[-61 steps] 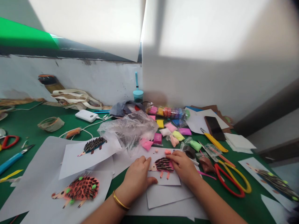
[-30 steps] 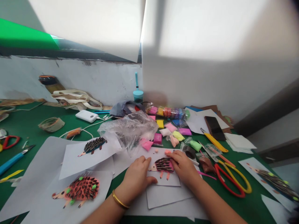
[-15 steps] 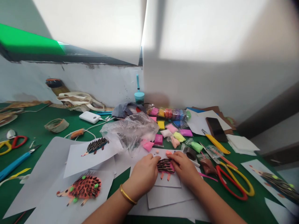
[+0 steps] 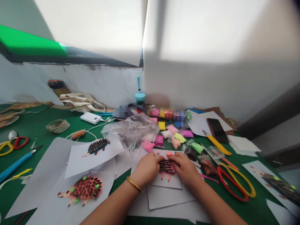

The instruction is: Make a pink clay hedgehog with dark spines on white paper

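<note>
A small pink clay hedgehog [image 4: 167, 170] with dark, seed-like spines and two light pink legs lies on a small white card [image 4: 167, 183]. My left hand [image 4: 150, 167], with a gold bangle on the wrist, is closed at the hedgehog's left side and covers that end. From the right, my right hand [image 4: 184, 167] has its thumb and fingers pressed together on the upper right of the spines. Whether a loose spine is between any fingertips cannot be made out. Just above the hedgehog, small lumps of coral clay [image 4: 169, 153] sit on the card.
Bright clay packets [image 4: 159, 140] and a crumpled plastic bag [image 4: 131, 131] lie beyond my hands. Red-and-yellow scissors [image 4: 234, 184], a yellow cutter [image 4: 219, 143] and a phone [image 4: 217, 129] are to the right. Finished hedgehogs [image 4: 86, 187] on paper lie left; a blue cutter [image 4: 17, 165] is farther left.
My left hand and forearm have shifted slightly right, with the thumb farther over the spines. The right hand stays almost where it was. The view has moved a little.
</note>
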The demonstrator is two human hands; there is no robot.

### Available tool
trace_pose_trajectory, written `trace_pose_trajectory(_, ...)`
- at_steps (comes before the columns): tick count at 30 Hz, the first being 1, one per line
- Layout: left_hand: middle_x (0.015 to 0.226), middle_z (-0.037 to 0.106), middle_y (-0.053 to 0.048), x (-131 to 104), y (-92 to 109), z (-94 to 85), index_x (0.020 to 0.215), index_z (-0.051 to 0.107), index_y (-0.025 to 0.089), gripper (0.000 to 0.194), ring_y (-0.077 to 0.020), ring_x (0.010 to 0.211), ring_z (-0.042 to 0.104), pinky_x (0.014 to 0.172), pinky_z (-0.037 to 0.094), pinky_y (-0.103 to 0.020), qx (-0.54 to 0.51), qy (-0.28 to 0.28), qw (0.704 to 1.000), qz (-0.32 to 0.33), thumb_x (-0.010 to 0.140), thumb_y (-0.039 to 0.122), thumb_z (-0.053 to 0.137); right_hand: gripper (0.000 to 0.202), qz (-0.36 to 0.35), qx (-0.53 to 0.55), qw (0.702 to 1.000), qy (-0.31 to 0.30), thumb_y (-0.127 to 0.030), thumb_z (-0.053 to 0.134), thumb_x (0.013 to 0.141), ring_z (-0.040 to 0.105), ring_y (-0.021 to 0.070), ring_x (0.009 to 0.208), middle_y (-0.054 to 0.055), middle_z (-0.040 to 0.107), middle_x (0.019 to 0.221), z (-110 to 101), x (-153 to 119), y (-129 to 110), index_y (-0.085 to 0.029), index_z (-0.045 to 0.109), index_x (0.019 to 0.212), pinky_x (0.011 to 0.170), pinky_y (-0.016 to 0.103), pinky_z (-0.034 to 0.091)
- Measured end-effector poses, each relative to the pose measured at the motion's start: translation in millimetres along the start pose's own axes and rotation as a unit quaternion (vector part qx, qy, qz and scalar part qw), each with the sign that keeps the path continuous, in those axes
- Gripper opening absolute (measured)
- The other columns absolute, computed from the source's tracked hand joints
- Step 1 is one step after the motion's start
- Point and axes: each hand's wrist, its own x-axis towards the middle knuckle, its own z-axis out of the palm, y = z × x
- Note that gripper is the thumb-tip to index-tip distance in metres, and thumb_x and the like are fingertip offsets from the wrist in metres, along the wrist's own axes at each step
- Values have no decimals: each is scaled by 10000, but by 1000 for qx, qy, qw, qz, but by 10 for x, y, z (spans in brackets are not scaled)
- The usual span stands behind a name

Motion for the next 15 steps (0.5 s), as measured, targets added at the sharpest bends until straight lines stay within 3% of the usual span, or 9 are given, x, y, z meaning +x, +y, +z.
trace_pose_trajectory(9,952,585,-49,0,-16,10,1225,593,364,525,-215,860,582,769,455,-319,1,9,1000,7,805,115,402,258,9,1,1000,1,-157,532,859,594,203,940,48,642,976,-6,7,-28,-257,712,1016,854,336,480)
trace_pose_trajectory(15,949,579,-58,-1,0,-6,1196,625,328,465,-209,851,574,786,453,-317,12,-5,1000,8,834,141,400,279,10,-10,1000,0,-130,521,847,585,201,960,47,638,994,-17,5,-55,-247,704,1022,873,340,468)
